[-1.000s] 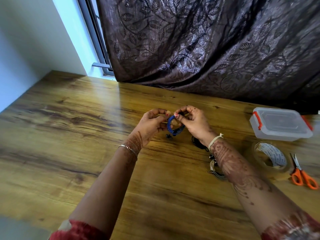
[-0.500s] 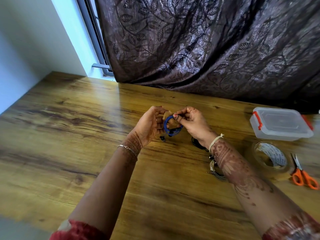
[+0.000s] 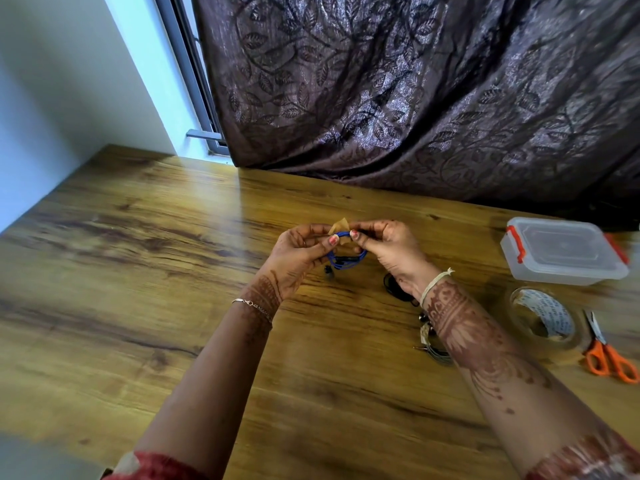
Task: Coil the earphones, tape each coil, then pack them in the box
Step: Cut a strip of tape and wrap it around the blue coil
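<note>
Pinching blue coil (image 3: 347, 263), left hand (image 3: 298, 251), right hand (image 3: 389, 247); tape (image 3: 340, 225) seemingly attached

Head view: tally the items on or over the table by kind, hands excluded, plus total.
Earphone coils: 3 (blue coil, black coil, grey coil, the last two partly hidden by the right arm)
Tape roll: 1
Tape piece: 1
Scissors: 1
Lidded box: 1
Total: 7

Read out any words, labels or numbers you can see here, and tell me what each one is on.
Tape roll: rows of blue print on its inner core, too small and blurred to read.
Box: no text visible.
Scissors: no text visible.
</note>
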